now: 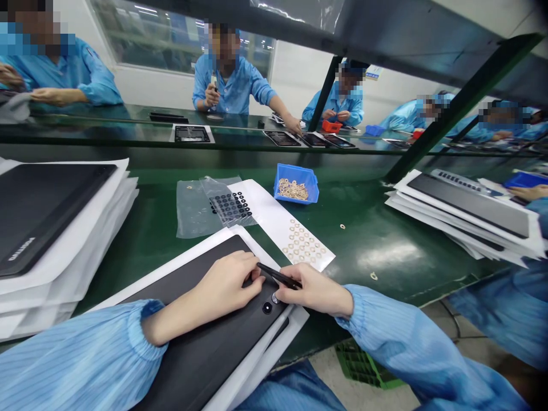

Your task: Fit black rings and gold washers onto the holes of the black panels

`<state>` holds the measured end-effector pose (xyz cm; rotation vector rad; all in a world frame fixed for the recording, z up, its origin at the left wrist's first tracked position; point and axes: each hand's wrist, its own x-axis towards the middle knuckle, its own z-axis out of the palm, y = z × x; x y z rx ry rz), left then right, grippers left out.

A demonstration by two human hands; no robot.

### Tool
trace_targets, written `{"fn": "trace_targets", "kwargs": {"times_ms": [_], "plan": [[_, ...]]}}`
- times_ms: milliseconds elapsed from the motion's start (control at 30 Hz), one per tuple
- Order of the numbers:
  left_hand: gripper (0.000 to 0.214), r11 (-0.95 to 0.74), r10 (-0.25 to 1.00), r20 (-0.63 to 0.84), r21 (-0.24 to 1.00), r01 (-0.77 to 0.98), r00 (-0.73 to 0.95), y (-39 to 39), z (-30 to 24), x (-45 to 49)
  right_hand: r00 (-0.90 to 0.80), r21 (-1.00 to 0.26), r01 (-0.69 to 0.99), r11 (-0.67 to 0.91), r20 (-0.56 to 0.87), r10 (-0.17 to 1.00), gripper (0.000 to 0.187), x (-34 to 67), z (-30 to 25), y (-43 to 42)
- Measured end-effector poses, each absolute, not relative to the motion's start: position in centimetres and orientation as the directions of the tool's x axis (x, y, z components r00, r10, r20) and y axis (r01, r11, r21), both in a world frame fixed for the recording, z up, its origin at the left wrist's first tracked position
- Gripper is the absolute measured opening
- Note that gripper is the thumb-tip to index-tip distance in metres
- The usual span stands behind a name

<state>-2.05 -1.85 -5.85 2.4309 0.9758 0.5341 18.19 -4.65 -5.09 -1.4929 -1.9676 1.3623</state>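
A black tablet (214,348) lies back side up on white sheets in front of me, at an angle. Two round camera lenses (267,308) show near its right corner, one partly under my right fingers. My right hand (317,290) grips black tweezers (280,277), which point left toward my other hand. My left hand (229,281) rests over the tablet's upper edge, thumb and fingers pinched near the tweezer tips. Anything between those fingers is too small or hidden. Behind the hands, a white sheet (268,214) carries rows of small beige rings (306,244).
A blue bin (295,197) holds beige rings. Clear film with black rings (231,206) lies left of it. Stacked tablets with white sheets stand at left (55,211) and right (471,205). Overhead runs a shelf with a green post (462,108). Co-workers (233,85) sit opposite.
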Motion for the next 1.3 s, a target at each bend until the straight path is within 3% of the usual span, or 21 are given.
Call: {"fn": "trace_targets", "kwargs": {"times_ms": [100,167,333,433,633,1067,1300], "plan": [[0.012,-0.658,0.688,0.195,0.574,0.488,0.699,-2.1,-5.6,-2.2,-0.387,-0.9,0.434,-0.025,-0.212,0.897,0.024,18.7,-5.5,-5.1],[0.011,-0.682,0.627,0.202,0.608,0.406,0.752,-2.3,-5.4,-2.3,-0.314,-0.947,0.321,-0.003,-0.11,0.943,0.034,19.1,-5.8,-5.7],[0.03,-0.694,0.525,0.139,0.641,0.328,0.839,-2.6,-4.9,-2.6,-0.2,-0.964,0.158,0.212,0.178,0.963,0.057,19.8,-6.5,-7.0],[0.03,-0.675,0.538,0.128,0.658,0.334,0.833,-2.6,-4.8,-2.7,-0.268,-0.926,0.167,0.339,0.288,0.919,0.046,19.8,-6.8,-7.3],[0.028,-0.664,0.539,0.128,0.673,0.326,0.833,-2.4,-5.0,-2.6,-0.29,-0.96,0.0,0.279,0.267,0.919,0.026,19.9,-8.0,-7.6],[0.028,-0.647,0.549,0.097,0.678,0.348,0.83,-2.5,-4.9,-2.6,-0.205,-0.887,0.137,0.441,0.411,0.888,0.015,19.6,-8.1,-7.5],[0.02,-0.618,0.576,0.183,0.736,0.277,0.797,-2.4,-5.4,-2.4,-0.101,-0.841,0.231,0.49,0.48,0.871,0.016,19.6,-4.9,-6.5]]}}
